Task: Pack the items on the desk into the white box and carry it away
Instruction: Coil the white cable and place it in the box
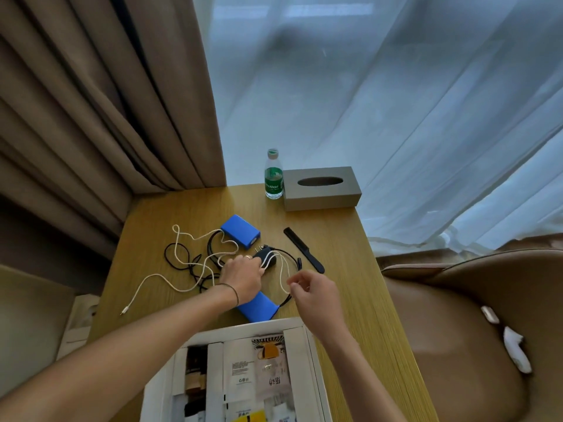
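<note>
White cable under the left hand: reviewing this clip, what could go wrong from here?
1. The white cable lies tangled with the black cords; lifting the charger that the left hand holds may drag the whole knot.
2. Trailing cords could pull the blue power bank or snag the comb.
3. The white box already looks crowded, so loose cable may spill out.

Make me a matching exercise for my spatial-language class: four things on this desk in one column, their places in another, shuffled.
Things:
1. clear plastic water bottle with green label
2. flat black plastic comb
3. open white cardboard box
4. black charger plug

Places:
A. under the left hand's fingers
B. near desk edge
C. beside the grey tissue box
D. right of the cables

Pairs: 1-C, 2-D, 3-B, 4-A
</note>
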`<action>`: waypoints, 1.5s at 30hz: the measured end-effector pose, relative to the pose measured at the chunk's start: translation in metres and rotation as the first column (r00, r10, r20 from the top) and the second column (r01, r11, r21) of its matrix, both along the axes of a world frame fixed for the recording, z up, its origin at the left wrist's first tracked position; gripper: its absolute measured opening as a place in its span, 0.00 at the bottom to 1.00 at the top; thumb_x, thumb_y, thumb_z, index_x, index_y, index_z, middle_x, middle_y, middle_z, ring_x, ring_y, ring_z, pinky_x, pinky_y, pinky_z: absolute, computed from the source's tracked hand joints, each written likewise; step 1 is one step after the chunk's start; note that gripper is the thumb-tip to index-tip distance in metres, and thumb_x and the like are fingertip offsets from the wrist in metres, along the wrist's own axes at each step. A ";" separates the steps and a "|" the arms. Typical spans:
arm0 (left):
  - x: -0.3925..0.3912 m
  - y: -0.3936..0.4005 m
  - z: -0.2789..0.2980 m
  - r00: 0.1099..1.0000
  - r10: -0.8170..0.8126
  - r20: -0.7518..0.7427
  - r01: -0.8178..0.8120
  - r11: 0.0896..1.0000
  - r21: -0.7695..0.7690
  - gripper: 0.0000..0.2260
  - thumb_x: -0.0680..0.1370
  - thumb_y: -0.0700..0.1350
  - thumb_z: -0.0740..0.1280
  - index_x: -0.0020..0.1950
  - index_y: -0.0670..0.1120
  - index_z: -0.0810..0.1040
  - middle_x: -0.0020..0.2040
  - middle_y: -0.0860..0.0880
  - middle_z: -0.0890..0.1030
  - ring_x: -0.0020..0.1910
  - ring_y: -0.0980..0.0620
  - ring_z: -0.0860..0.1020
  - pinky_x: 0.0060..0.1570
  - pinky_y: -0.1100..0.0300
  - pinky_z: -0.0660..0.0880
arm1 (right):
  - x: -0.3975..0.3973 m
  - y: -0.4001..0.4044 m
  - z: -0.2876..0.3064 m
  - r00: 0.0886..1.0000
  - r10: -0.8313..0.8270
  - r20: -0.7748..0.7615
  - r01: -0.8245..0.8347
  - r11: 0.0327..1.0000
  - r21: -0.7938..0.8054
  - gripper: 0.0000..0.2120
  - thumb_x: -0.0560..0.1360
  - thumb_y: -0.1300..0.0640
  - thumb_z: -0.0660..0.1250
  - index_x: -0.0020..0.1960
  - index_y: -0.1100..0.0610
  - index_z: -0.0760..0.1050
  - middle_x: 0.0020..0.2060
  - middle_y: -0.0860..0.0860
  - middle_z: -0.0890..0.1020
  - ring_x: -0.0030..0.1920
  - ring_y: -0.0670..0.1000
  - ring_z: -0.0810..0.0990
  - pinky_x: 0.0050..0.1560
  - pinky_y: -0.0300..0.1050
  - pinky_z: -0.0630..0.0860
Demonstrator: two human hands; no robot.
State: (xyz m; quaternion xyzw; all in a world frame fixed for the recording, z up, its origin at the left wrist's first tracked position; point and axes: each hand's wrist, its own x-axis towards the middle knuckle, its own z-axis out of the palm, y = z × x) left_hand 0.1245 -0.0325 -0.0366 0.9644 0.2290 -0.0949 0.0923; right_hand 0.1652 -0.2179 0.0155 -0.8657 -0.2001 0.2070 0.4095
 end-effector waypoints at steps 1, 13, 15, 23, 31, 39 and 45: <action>-0.005 0.002 0.008 1.000 -0.005 0.020 0.006 1.000 -0.015 0.09 0.83 0.51 0.56 0.45 0.50 0.70 0.42 0.50 0.76 0.42 0.50 0.74 0.48 0.52 0.73 | -0.001 0.004 0.004 1.000 0.011 0.029 -0.011 1.000 0.013 0.07 0.80 0.56 0.66 0.54 0.51 0.83 0.41 0.43 0.83 0.41 0.42 0.82 0.44 0.44 0.83; -0.084 0.034 0.128 0.930 0.149 0.336 0.039 0.869 -0.493 0.13 0.83 0.47 0.62 0.40 0.45 0.74 0.32 0.49 0.74 0.31 0.52 0.71 0.34 0.49 0.69 | -0.028 0.083 0.053 0.800 0.382 0.463 -0.317 0.924 -0.214 0.16 0.81 0.53 0.63 0.68 0.46 0.73 0.78 0.53 0.64 0.80 0.58 0.55 0.78 0.59 0.53; -0.097 0.037 0.147 0.878 0.277 0.391 0.025 0.789 -0.614 0.16 0.83 0.46 0.64 0.36 0.41 0.73 0.31 0.48 0.70 0.30 0.54 0.67 0.34 0.54 0.66 | -0.033 0.091 0.063 0.770 0.414 0.486 -0.358 0.910 -0.208 0.10 0.83 0.52 0.60 0.60 0.50 0.77 0.74 0.53 0.70 0.79 0.58 0.58 0.79 0.61 0.53; -0.140 0.039 0.203 0.628 0.682 0.374 0.365 0.166 -0.916 0.15 0.80 0.46 0.63 0.37 0.39 0.73 0.58 0.36 0.83 0.57 0.44 0.82 0.59 0.53 0.78 | -0.082 0.120 0.106 0.926 0.312 0.213 -0.371 0.860 0.350 0.10 0.84 0.56 0.61 0.53 0.53 0.82 0.43 0.50 0.82 0.45 0.52 0.79 0.47 0.55 0.77; -0.162 0.042 0.232 0.474 0.857 0.203 0.604 -0.148 -0.783 0.13 0.81 0.48 0.59 0.43 0.42 0.76 0.49 0.38 0.83 0.57 0.39 0.81 0.63 0.46 0.76 | -0.115 0.139 0.114 0.955 0.293 0.052 -0.291 0.884 0.366 0.12 0.84 0.57 0.59 0.45 0.55 0.77 0.35 0.44 0.83 0.36 0.43 0.77 0.40 0.45 0.74; -0.168 0.060 0.234 0.407 0.892 0.196 0.671 -0.146 -0.727 0.17 0.85 0.52 0.51 0.46 0.47 0.74 0.39 0.48 0.74 0.37 0.50 0.75 0.55 0.46 0.77 | -0.143 0.137 0.122 0.781 0.544 -0.306 -0.270 0.736 0.621 0.14 0.85 0.51 0.57 0.52 0.53 0.80 0.38 0.48 0.85 0.40 0.47 0.83 0.44 0.39 0.78; -0.175 0.073 0.223 0.348 0.855 0.385 0.482 0.189 -0.855 0.15 0.86 0.50 0.52 0.46 0.47 0.73 0.35 0.49 0.71 0.25 0.56 0.61 0.22 0.64 0.58 | -0.145 0.129 0.126 0.630 0.683 -0.371 -0.418 0.700 0.579 0.17 0.84 0.48 0.58 0.49 0.58 0.78 0.29 0.52 0.72 0.29 0.50 0.71 0.39 0.49 0.75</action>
